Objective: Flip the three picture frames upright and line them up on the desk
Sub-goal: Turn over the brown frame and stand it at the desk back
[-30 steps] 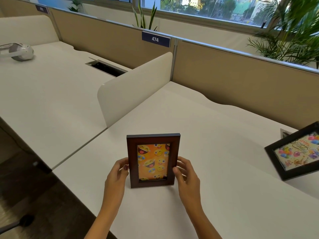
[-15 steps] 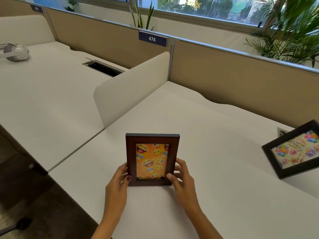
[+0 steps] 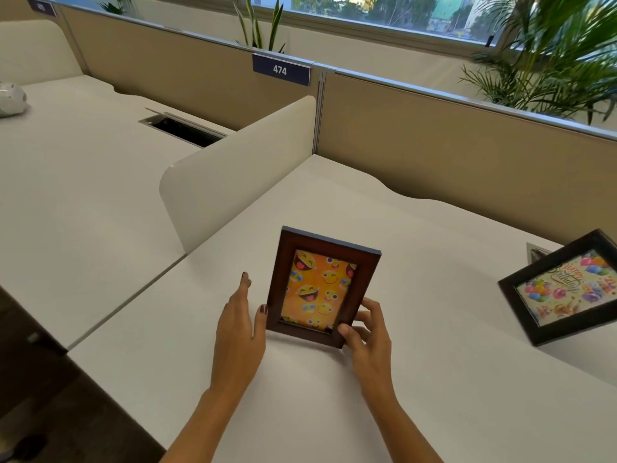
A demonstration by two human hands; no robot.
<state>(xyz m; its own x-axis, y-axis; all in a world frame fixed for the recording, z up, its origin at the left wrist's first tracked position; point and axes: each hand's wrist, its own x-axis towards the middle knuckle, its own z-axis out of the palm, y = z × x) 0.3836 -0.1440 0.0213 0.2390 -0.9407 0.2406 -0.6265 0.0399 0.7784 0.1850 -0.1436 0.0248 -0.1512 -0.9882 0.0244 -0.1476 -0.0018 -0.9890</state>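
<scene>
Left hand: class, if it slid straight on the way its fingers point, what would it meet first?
Probably the white divider; the left hand passes beside the brown frame. Depth is unclear.

Dark glossy wood frame (image 3: 322,287), matt smooth white desk (image 3: 417,262)

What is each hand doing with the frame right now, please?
Left hand: open, flat beside the brown frame, thumb at its lower corner.
Right hand: closed on the frame's lower right corner.
</scene>
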